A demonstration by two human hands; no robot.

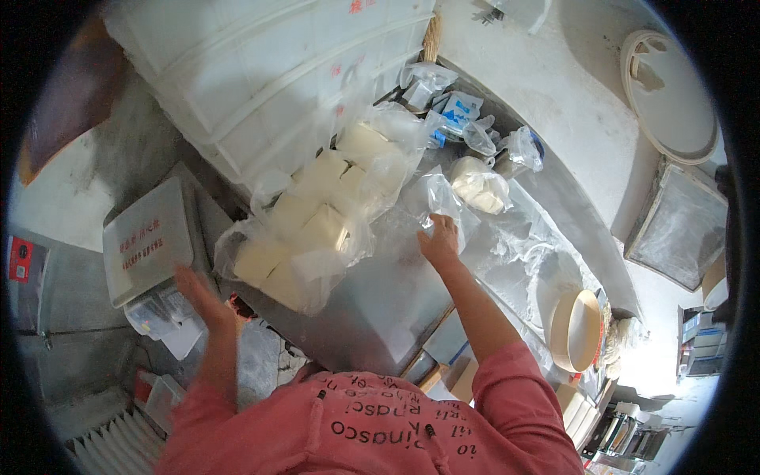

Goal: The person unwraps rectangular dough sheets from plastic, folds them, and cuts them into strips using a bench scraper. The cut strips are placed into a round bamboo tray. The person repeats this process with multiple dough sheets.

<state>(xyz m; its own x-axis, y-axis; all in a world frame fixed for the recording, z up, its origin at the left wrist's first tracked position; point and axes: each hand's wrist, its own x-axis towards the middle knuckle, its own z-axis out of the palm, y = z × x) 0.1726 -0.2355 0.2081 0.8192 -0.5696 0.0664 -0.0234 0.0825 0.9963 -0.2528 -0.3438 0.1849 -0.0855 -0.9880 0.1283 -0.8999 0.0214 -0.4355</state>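
My right hand (440,238) touches the near edge of a clear plastic bag (436,193) on a grey metal worktop (368,309); whether the fingers grip the film cannot be told. My left hand (199,297), blurred, is raised beside a lidded white plastic box (148,240), with nothing seen in it. Between the hands, towards the back left of the worktop, lie several clear plastic bags holding pale yellow blocks (285,267). A tied clear bag of pale rounded pieces (480,185) stands beyond my right hand.
Tall white panels (267,71) with red writing rise behind the bags. Blue and white packets (460,111) lie at the back corner. On the right are a flour-dusted surface (516,237), a round wooden sieve frame (576,331) and a framed screen (680,222) leaning on the wall.
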